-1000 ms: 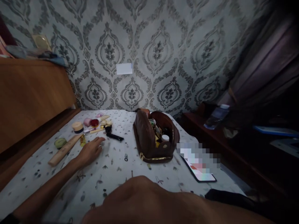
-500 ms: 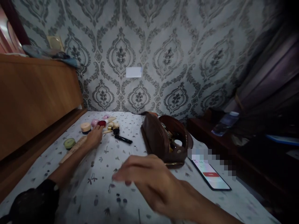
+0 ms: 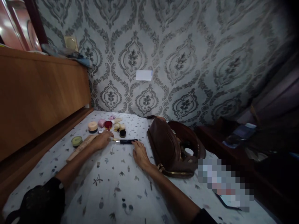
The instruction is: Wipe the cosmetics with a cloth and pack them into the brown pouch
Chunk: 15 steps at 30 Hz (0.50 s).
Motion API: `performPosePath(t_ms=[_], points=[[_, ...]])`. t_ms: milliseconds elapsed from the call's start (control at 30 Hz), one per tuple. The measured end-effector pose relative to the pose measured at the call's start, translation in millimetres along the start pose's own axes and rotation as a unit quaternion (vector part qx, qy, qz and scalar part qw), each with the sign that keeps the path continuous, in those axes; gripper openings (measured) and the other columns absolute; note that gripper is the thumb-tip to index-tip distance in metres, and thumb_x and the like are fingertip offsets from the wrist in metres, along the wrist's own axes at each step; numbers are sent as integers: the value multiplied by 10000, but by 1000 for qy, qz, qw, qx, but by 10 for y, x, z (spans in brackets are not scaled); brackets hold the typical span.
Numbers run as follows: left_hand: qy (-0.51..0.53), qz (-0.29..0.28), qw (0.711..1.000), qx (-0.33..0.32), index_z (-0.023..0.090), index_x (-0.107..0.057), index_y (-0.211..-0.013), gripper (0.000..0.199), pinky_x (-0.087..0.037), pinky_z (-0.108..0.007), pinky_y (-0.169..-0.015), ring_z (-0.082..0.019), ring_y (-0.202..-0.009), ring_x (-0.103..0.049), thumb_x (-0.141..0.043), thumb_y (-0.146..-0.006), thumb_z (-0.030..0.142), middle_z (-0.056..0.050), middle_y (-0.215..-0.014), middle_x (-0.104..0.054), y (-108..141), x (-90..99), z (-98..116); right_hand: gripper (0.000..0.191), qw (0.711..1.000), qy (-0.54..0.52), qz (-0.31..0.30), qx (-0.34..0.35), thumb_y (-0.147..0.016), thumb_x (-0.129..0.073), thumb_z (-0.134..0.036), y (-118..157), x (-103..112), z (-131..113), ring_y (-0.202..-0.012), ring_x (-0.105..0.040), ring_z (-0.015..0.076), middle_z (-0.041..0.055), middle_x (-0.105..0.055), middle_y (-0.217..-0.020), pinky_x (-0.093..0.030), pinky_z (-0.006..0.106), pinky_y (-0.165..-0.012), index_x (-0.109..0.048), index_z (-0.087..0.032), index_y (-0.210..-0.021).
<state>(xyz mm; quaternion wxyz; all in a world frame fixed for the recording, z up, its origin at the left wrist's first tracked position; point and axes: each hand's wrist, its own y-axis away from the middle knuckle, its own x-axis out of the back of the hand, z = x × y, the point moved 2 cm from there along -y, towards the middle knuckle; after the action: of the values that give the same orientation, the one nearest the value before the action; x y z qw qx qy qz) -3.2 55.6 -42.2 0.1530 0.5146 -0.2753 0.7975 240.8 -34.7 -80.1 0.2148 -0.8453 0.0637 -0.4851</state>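
Note:
A slim black cosmetic tube [image 3: 128, 141] with a pale, shiny left end lies crosswise on the patterned sheet. The fingertips of my right hand [image 3: 141, 154] rest at its right end, fingers stretched out and not wrapped round it. My left hand [image 3: 104, 140] lies loosely bent near the tube's other end, over a small white item partly covered by the fingers. Just behind are a small black round pot [image 3: 122, 133], a red round jar [image 3: 108, 125] and a cream-lidded jar [image 3: 92, 127]. Under the left forearm lies a long beige packet [image 3: 81, 147], beside a green jar [image 3: 76, 141].
To the right stands an open brown bag [image 3: 163, 144] holding several items. A partly blurred-out phone [image 3: 230, 199] lies beyond it. The wooden cabinet [image 3: 44, 84] borders the left side, and a patterned wall [image 3: 158, 56] rises behind. A clear bottle [image 3: 240, 135] lies at far right.
My right hand has moved forward and left, from the foreground to the black tube. My left hand has shifted right, away from the red jar towards the tube. The view has turned slightly.

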Motion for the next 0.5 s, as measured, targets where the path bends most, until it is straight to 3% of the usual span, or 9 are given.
performPosePath(t_ms=[133,333,500], points=[[56,56,997,11,212,-679,-1061,380,-463,-357,-1029,-225,-1136,-611,-458,-773,102,-51,-1174,-694,162,20,-28,524,999,-27,18,17,-805,-433,-10,3,-64,38,-1251,-518,264,148,-603,-1312,-430,474,-1080,-618,-160,-1273],[71,186,972,121,160,-545,-1272,471,-496,-375,-972,-232,-1100,-609,-330,-855,118,-63,-1087,-689,302,122,-210,477,996,-72,38,20,-835,-417,-39,22,-21,111,-1142,-581,243,114,-652,-1193,-474,449,-1036,-625,-169,-1244],[34,200,972,120,149,-550,-1227,438,-474,-397,-1002,-236,-1124,-573,-313,-864,85,-88,-1158,-640,379,221,-114,442,995,-90,36,16,-843,-419,-52,28,21,76,-1130,-573,253,120,-648,-1169,-480,448,-1018,-632,-152,-1217]])
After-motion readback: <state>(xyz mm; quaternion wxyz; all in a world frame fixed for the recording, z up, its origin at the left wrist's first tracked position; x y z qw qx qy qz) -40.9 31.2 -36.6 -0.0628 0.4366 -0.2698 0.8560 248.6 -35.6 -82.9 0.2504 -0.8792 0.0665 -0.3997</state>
